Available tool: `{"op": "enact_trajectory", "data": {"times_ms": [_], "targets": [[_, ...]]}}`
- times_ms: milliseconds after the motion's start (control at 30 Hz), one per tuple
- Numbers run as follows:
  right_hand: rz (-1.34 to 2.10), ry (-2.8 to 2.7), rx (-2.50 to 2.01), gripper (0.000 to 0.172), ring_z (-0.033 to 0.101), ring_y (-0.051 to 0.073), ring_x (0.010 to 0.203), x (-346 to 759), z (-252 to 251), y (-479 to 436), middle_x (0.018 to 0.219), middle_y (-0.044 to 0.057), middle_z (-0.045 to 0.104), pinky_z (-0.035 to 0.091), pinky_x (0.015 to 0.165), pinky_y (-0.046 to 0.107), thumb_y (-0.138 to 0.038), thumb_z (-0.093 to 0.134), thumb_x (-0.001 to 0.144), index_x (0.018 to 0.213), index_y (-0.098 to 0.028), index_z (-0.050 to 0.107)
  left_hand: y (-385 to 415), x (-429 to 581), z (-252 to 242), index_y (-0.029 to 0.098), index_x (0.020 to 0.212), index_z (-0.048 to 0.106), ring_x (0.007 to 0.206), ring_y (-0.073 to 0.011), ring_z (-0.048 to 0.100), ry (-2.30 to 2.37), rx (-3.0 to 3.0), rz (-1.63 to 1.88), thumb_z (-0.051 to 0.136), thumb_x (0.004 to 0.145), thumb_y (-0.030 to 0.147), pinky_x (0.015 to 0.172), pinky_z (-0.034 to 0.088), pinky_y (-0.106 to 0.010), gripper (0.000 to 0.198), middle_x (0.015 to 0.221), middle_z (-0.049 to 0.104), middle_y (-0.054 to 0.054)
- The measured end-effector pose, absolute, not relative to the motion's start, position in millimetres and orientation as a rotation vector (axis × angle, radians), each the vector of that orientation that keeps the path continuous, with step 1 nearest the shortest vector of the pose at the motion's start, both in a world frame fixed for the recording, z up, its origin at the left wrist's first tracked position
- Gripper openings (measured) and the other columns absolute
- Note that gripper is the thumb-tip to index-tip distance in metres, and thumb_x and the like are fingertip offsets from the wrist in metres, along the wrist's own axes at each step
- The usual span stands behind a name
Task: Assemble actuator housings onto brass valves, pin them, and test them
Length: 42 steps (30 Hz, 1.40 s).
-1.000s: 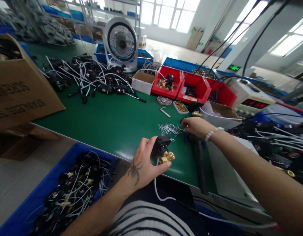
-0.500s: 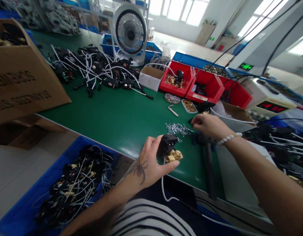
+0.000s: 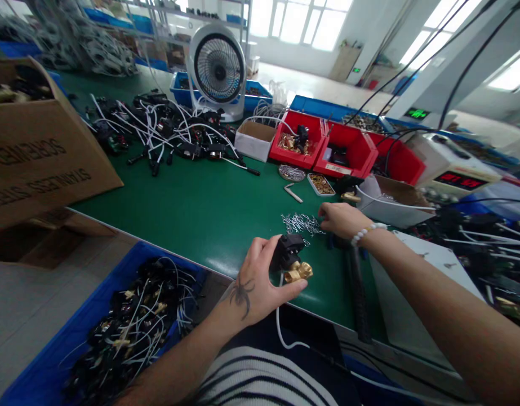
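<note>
At the lower centre of the frame, a black-and-brass fitting (image 3: pixel 290 251) was held by the left hand (image 3: pixel 256 282), its fingers closed around the black housing and the thumb placed at the brass part, above the near edge of the green counter (image 3: pixel 200 214). A white cable (image 3: pixel 280 332) hung below. Right of centre, the right hand (image 3: pixel 342 219) was held low at the right end of a loose heap of wire clips (image 3: pixel 301 224); its fingers were bent inward, and whether a clip was pinched between them could not be told. The step in hand was judged to be the picking of a small part. For that, a fine pinch seemed to be called for, with one clip separated from the tangle and the nearby black-handled tool (image 3: pixel 358 293) avoided.
</note>
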State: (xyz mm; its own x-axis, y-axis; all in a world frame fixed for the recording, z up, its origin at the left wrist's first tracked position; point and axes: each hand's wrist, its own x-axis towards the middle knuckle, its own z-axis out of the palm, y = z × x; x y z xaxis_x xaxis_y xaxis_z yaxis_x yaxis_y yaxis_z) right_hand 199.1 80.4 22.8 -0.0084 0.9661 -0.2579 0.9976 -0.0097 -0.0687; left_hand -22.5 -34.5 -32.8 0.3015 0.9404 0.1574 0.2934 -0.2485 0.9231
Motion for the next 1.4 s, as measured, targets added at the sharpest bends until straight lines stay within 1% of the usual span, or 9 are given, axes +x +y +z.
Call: {"op": "enact_trajectory", "data": {"times_ms": [100,267,367,467,567,733,967,1233,1400], "targets": [[-0.61,2.259,2.229,0.016,0.062,0.019,0.086,198.0,44.5,60.6,0.087,0.005,0.065,0.051,0.083,0.037,-0.019,0.06,0.086,0.1,-0.014,0.064,-35.6,-21.4,-35.0,0.019,0.137,0.042,0.107,-0.0225,0.054,1.131,1.678,0.992,0.074,0.072,0.044,0.098,0.048,-0.043,0.077,0.117,0.047,-0.008],[-1.293,2.501,2.341,0.032,0.062,0.015,0.079,185.1,67.7,7.9,0.091,0.004,0.065,0.052,0.072,0.028,-0.044,0.057,0.085,0.103,-0.019,0.063,-43.3,-21.0,-26.3,0.018,0.138,0.043,0.11,-0.0215,0.053,1.097,1.644,1.058,0.073,0.073,0.044,0.098,0.048,-0.039,0.076,0.117,0.047,-0.008],[-1.935,2.49,2.336,0.02,0.06,0.01,0.074,175.8,71.9,-18.5,0.085,0.0,0.065,0.048,0.069,0.021,-0.037,0.073,0.078,0.092,-0.023,0.07,-48.2,-22.8,-16.7,0.017,0.139,0.043,0.109,-0.0205,0.053,1.07,1.678,1.113,0.074,0.072,0.043,0.097,0.049,-0.036,0.078,0.116,0.047,-0.008],[-2.106,2.425,2.31,0.012,0.057,0.006,0.063,170.4,75.6,-35.5,0.071,-0.004,0.064,0.044,0.059,0.015,-0.036,0.075,0.08,0.088,-0.027,0.073,-52.0,-24.2,-7.2,0.016,0.139,0.044,0.105,-0.0189,0.054,1.06,1.735,1.161,0.075,0.07,0.043,0.095,0.049,-0.034,0.08,0.114,0.048,-0.007],[-2.032,2.417,2.294,0.017,0.059,0.008,0.061,168.3,80.6,-46.2,0.066,-0.002,0.066,0.046,0.056,0.015,-0.043,0.073,0.08,0.085,-0.027,0.075,-55.3,-24.1,0.0,0.013,0.138,0.045,0.103,-0.0184,0.054,1.058,1.794,1.208,0.075,0.07,0.043,0.093,0.05,-0.034,0.08,0.113,0.048,-0.008],[-1.536,2.647,2.331,0.021,0.068,0.012,0.069,162.5,89.8,-58.5,0.077,-0.001,0.073,0.054,0.062,0.017,-0.045,0.068,0.082,0.096,-0.03,0.072,-61.5,-21.9,5.9,0.011,0.137,0.045,0.102,-0.018,0.054,1.054,1.879,1.261,0.076,0.069,0.039,0.091,0.051,-0.032,0.08,0.111,0.049,-0.008],[-0.394,3.003,2.066,0.013,0.067,0.009,0.062,157.7,95.1,-65.0,0.077,-0.01,0.071,0.051,0.053,0.015,-0.043,0.058,0.088,0.083,-0.035,0.067,-63.8,-20.8,11.4,0.011,0.136,0.047,0.101,-0.0169,0.054,1.047,1.953,1.282,0.075,0.068,0.039,0.09,0.051,-0.03,0.078,0.111,0.05,-0.008],[-0.093,3.098,1.767,0.011,0.066,0.01,0.068,160.4,100.5,-61.5,0.084,-0.008,0.069,0.051,0.059,0.019,-0.038,0.052,0.094,0.09,-0.032,0.061,-63.6,-23.9,12.9,0.011,0.135,0.049,0.101,-0.0182,0.053,1.022,2.01,1.252,0.074,0.069,0.041,0.089,0.052,-0.033,0.077,0.111,0.051,-0.009],[-0.461,3.121,1.796,0.011,0.066,0.009,0.066,151.6,91.0,-61.6,0.078,-0.007,0.069,0.05,0.057,0.016,-0.031,0.055,0.091,0.084,-0.029,0.063,-59.4,-27.7,10.8,0.014,0.135,0.05,0.098,-0.0181,0.054,0.988,1.989,1.186,0.075,0.068,0.042,0.087,0.052,-0.033,0.077,0.108,0.051,-0.007]]}}
